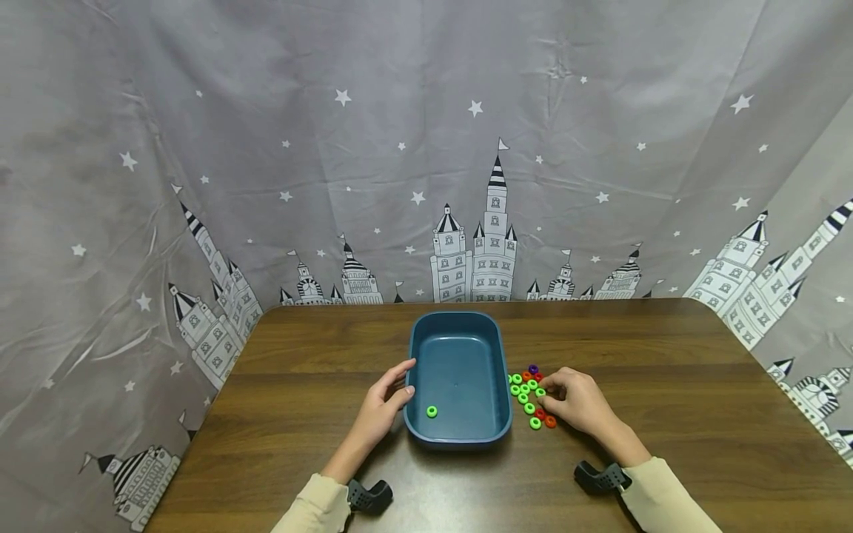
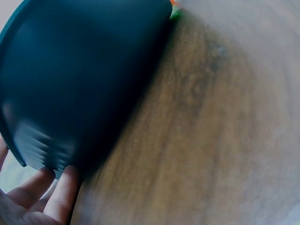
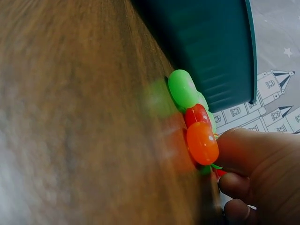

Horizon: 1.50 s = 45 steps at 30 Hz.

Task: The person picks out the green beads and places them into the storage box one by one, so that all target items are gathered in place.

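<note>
A dark blue plastic bin (image 1: 456,444) stands on the table, with one green ring (image 1: 432,411) lying on its floor. My left hand (image 1: 383,400) rests its fingertips against the bin's left side; the left wrist view shows fingers touching the ribbed outer wall (image 2: 42,145). Right of the bin is a loose group of small rings, mostly green, with a few red, orange and one purple ring (image 1: 533,369). Over its right edge, my right hand (image 1: 580,400) pinches a green ring (image 1: 540,392) between thumb and index finger. An orange ring (image 3: 202,143) lies close to the thumb.
The brown wooden table (image 1: 320,355) extends to both sides of the bin. A grey curtain (image 1: 373,148) printed with castles and stars hangs behind it. Black wrist mounts (image 1: 370,497) sit at the cuffs of both beige sleeves.
</note>
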Each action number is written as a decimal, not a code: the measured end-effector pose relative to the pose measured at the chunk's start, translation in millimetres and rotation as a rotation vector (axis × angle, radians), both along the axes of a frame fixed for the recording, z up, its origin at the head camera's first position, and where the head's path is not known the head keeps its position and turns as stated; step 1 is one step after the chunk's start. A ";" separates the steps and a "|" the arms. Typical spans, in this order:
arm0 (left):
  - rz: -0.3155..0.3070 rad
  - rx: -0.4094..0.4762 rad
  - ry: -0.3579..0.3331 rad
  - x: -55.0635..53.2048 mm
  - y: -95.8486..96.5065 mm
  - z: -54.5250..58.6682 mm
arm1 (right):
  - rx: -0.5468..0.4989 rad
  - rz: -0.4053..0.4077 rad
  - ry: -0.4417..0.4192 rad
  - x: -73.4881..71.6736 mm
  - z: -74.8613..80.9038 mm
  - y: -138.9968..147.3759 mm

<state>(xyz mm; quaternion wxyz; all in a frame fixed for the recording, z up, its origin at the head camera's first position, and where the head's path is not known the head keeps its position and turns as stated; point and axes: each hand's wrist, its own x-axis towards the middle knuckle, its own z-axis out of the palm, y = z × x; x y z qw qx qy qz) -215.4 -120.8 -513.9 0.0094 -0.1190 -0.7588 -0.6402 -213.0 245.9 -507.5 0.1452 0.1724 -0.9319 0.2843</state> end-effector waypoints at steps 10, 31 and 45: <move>-0.010 0.001 0.012 -0.7 -0.9 0.1 | -0.012 0.008 -0.009 -0.5 1.5 0.9; -0.019 -0.006 0.014 -0.6 0.5 0.5 | -0.085 0.065 0.132 -14.4 31.2 -11.4; -0.005 -0.001 0.007 1.4 -0.3 2.1 | -0.141 0.143 0.054 -18.0 60.2 -49.2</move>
